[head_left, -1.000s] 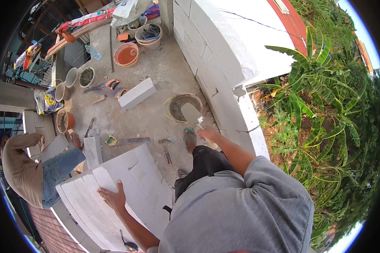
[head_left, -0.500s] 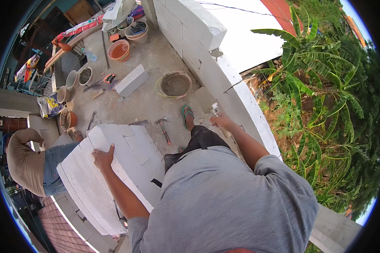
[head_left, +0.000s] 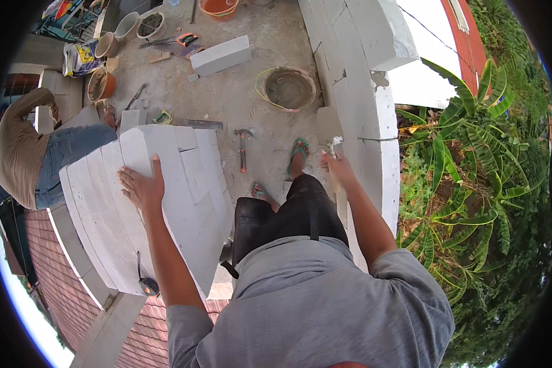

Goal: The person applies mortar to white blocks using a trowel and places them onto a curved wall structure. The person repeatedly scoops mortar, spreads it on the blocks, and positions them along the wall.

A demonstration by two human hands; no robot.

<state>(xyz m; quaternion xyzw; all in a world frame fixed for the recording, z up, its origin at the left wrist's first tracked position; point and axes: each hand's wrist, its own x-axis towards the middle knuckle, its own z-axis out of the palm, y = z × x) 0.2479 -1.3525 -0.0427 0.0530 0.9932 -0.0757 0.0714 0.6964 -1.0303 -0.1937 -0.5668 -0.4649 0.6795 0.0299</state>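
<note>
My left hand point(head_left: 142, 186) lies flat, fingers spread, on top of a stack of white blocks point(head_left: 190, 184). A tape measure point(head_left: 148, 286) rests on the stack's near part, beside my left forearm. Close to the white block wall on the right, my right hand point(head_left: 336, 164) is closed round a small tool point(head_left: 335, 145) with a whitish, smeared end; its exact kind is hard to tell. A hammer point(head_left: 243, 150) lies on the floor between the stack and my sandalled feet. Beyond my feet stands a round tub of grey mortar point(head_left: 290, 89).
The block wall point(head_left: 377, 110) runs along my right, with banana plants point(head_left: 466, 178) beyond. A loose white block point(head_left: 222, 56) lies on the concrete floor near a handsaw point(head_left: 187, 40). Several buckets point(head_left: 102, 84) stand at the far left. A co-worker point(head_left: 30, 147) bends over behind the stack.
The view has turned and shifted, so the tub, hammer and wall sit farther right. My left hand now lies more fully spread on the blocks. My right hand keeps its hold.
</note>
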